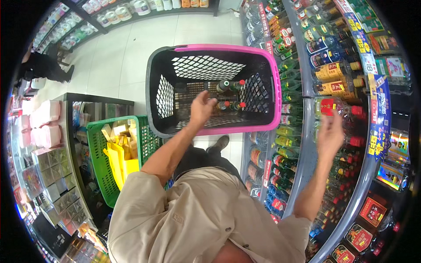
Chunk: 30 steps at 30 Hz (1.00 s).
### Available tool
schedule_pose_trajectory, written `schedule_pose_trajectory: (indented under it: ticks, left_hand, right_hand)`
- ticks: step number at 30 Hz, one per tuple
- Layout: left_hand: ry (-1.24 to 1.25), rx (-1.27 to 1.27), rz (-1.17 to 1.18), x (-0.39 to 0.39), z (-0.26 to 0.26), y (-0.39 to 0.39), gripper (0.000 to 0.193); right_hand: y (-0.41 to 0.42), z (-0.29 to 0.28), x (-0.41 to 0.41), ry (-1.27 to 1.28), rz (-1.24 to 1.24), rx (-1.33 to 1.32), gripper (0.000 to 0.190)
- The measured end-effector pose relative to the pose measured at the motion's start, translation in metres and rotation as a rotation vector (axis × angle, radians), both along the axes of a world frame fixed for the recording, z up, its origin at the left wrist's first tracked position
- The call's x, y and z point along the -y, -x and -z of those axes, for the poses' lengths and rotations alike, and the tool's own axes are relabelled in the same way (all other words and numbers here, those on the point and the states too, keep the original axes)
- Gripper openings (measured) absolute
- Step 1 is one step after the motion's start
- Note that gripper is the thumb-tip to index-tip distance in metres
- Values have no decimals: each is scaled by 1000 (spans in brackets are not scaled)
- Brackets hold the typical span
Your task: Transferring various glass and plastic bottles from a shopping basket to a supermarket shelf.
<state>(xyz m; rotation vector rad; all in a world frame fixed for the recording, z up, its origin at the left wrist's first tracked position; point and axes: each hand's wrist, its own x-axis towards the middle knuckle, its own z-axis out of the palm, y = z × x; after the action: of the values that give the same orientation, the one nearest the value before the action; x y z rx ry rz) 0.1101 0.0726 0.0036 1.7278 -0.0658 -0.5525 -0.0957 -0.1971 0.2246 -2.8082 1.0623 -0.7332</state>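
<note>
My left hand is over the black shopping basket with a pink rim, fingers apart and nothing seen in it. Several bottles stand inside the basket, among them a dark bottle with a grey cap and a red-capped bottle. At the shelf on the right, my right hand is blurred beside a clear bottle with a red label and red cap; whether the fingers grip it cannot be told.
Shelves of bottles line the right side. To the left stands a green basket holding yellow bags and small boxes, near stacked goods. A person in dark clothes is at the upper left. White jugs fill a far shelf.
</note>
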Motion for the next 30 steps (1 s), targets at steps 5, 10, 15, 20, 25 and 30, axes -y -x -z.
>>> schedule_pose_trajectory:
  ticks: [5, 10, 15, 20, 25, 30]
  left_hand:
    - [-25, -260, -179, -53, 70, -52, 52]
    - [-263, -174, 3, -57, 107, -70, 51]
    - [-599, 54, 340, -48, 137, -81, 49]
    - [-656, 21, 535, -22, 193, -83, 55]
    - [-655, -69, 688, -7, 251, -85, 64]
    - [-641, 65, 908, -8, 286, -78, 80]
  right_hand:
    - [-66, 72, -73, -347, -315, -168, 29]
    - [-128, 172, -103, -664, -439, -302, 30]
    - [-190, 272, -126, -780, -401, -630, 38]
    - [-222, 364, -154, -728, -324, -806, 38]
    - [-222, 414, -167, -588, -326, -733, 38]
    - [-225, 427, -167, -734, -390, -851, 32]
